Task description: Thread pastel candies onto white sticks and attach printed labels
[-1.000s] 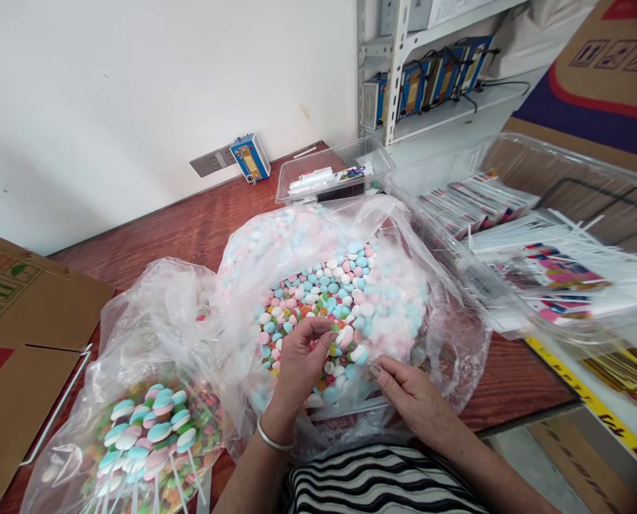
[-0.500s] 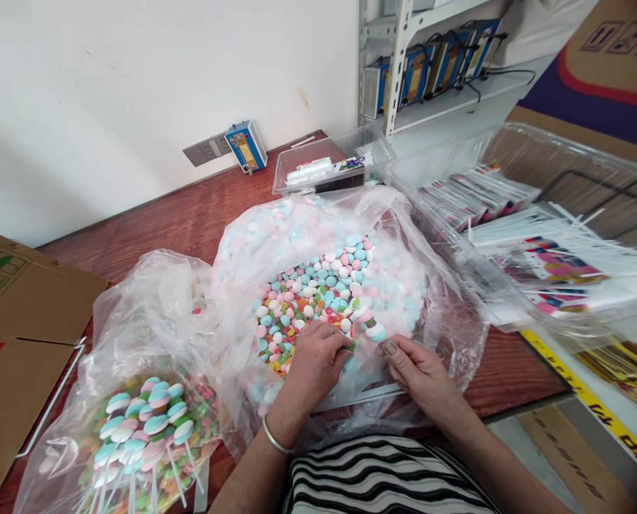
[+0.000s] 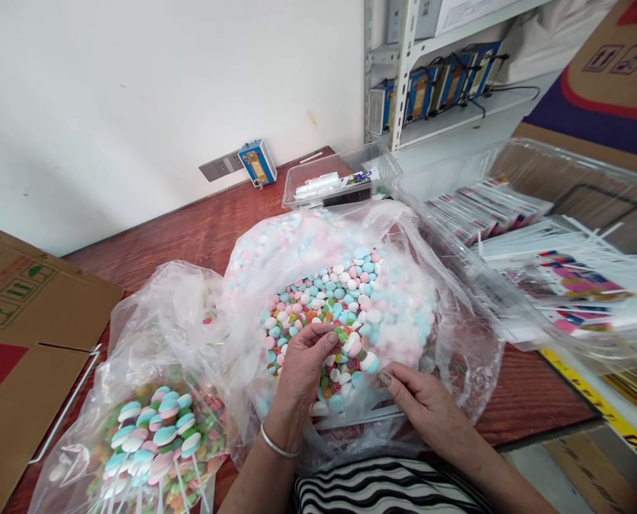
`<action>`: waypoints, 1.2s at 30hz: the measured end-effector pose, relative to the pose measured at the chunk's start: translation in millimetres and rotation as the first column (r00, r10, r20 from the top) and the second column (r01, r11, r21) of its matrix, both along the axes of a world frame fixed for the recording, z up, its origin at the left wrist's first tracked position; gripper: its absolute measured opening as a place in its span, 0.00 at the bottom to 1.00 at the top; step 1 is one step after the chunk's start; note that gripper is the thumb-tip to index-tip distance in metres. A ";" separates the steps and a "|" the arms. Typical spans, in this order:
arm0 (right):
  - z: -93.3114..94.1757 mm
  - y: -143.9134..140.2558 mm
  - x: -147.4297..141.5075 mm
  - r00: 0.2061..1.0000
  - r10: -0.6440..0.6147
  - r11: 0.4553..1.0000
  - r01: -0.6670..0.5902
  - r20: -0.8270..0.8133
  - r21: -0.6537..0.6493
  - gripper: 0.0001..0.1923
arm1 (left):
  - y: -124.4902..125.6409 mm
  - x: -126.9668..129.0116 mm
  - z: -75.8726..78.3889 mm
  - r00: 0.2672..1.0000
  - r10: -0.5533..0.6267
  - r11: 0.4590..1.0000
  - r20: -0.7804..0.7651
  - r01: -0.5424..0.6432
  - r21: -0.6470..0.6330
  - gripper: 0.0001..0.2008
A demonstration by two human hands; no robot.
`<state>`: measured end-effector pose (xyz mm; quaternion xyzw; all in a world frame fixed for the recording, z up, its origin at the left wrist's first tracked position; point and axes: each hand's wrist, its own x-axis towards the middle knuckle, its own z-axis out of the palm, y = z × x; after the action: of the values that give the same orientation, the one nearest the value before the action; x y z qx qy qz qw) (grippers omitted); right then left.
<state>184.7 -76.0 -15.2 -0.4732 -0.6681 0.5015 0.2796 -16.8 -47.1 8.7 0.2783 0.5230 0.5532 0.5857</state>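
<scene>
A big clear plastic bag [image 3: 458, 335] lies open in front of me, full of loose pink, blue and white marshmallow candies [image 3: 345, 285] and small coloured gummies. My left hand [image 3: 300, 371] reaches into it, its fingertips pinched on a small gummy. My right hand [image 3: 423, 403] rests at the bag's near edge and pinches the stick of a candy skewer [image 3: 360, 351], which carries pink, white and blue pieces. The skewer's tip sits right by my left fingertips. Its stick is mostly hidden.
A second clear bag [image 3: 152, 435] with several finished candy skewers lies at the lower left. A cardboard box [image 3: 23, 321] is at the far left. Clear trays of sticks and printed wrappers [image 3: 543, 264] stand at the right, a small clear box [image 3: 340, 182] behind, on the wooden table [image 3: 190, 228].
Both hands dipped into the candies and came back slightly toward me. The skewer in my right hand moved with them, and my left fingers now pinch a piece beside its tip.
</scene>
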 end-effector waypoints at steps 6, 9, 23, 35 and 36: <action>4.8 -2.0 -1.5 0.999 -0.010 1.000 0.011 0.031 -0.023 0.17 | -4.4 1.0 7.3 0.943 0.006 0.990 -0.334 0.041 0.135 0.07; 6.7 -2.0 -2.6 1.000 -0.015 0.999 0.016 0.017 -0.032 0.17 | -4.6 -1.6 7.7 0.886 -0.010 0.980 -0.464 0.102 0.173 0.06; 1.8 3.7 9.1 0.997 -0.073 0.997 0.072 -0.037 -0.027 0.18 | -14.2 -0.6 0.3 0.434 -0.060 0.862 -0.899 0.477 0.173 0.04; -0.5 0.4 1.5 1.000 0.018 0.999 -0.019 -0.008 -0.032 0.19 | -3.1 -0.8 5.1 0.994 -0.054 0.998 -0.091 0.055 0.010 0.11; -1.4 0.5 1.2 1.000 0.015 0.999 -0.015 -0.008 -0.034 0.18 | -3.5 -0.3 3.8 0.993 -0.056 0.998 -0.107 0.059 0.018 0.11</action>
<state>185.9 -75.6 -16.6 -0.4709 -0.6620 0.5167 0.2702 -17.1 -50.6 12.5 0.3283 0.5395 0.5258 0.5697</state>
